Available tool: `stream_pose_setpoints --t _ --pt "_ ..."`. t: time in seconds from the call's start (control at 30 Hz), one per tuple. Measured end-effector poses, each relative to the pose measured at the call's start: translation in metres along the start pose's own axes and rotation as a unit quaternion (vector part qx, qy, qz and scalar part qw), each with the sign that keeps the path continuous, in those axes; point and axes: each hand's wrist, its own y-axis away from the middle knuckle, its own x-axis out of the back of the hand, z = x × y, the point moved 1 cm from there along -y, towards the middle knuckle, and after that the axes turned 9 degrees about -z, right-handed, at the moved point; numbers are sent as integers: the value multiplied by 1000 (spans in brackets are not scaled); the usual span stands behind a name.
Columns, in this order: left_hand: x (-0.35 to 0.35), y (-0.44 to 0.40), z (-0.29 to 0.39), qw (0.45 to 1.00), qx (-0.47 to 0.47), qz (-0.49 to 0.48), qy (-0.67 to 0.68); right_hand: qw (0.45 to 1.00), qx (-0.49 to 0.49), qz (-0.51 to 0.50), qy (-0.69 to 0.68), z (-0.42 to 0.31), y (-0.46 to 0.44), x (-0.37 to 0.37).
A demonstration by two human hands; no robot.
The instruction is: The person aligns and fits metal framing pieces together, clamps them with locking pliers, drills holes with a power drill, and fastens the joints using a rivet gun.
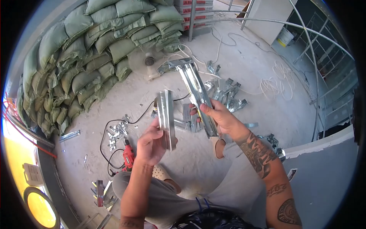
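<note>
My left hand [149, 145] is closed around a short metal channel [166, 120], held upright with its ridged face showing. In my right hand [221, 116] is a longer shiny metal channel [193, 82], gripped near its lower end and tilted to the left. Across its top sits a shorter metal crosspiece [176, 65]; whether the two are fastened, I cannot tell. The two channels are side by side and apart. Below my left hand a red power drill [128, 155] lies on the floor by a black cord [102, 143].
Small metal brackets [118, 131] lie near the drill. Cut channel pieces [228, 95] are heaped beyond my right hand. Green sacks [110, 45] are stacked at the left. White cable [272, 84] coils on the floor; metal tubing [263, 21] curves across the far right.
</note>
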Motion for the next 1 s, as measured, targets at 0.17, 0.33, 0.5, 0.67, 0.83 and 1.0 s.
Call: stream_pose_setpoints --t 0.17,0.33,0.5,0.67,0.83,1.0 --pt "-15 0 -33 990 115 -22 -80 1000 -12 -26 -6 -8 5 -2" --pt "-10 -3 -46 977 186 -100 -36 999 19 -32 16 -7 5 -3" --pt "-5 -6 -47 970 200 -130 39 997 -1 -49 57 -5 5 1" --pt "-9 -5 -44 968 215 -110 70 993 -72 -75 64 -10 10 -9" --pt "-3 -6 -42 960 231 -117 103 981 -69 -123 133 -1 7 -9" --pt "0 -6 -34 969 236 -67 27 953 -96 -86 276 -10 10 -20"
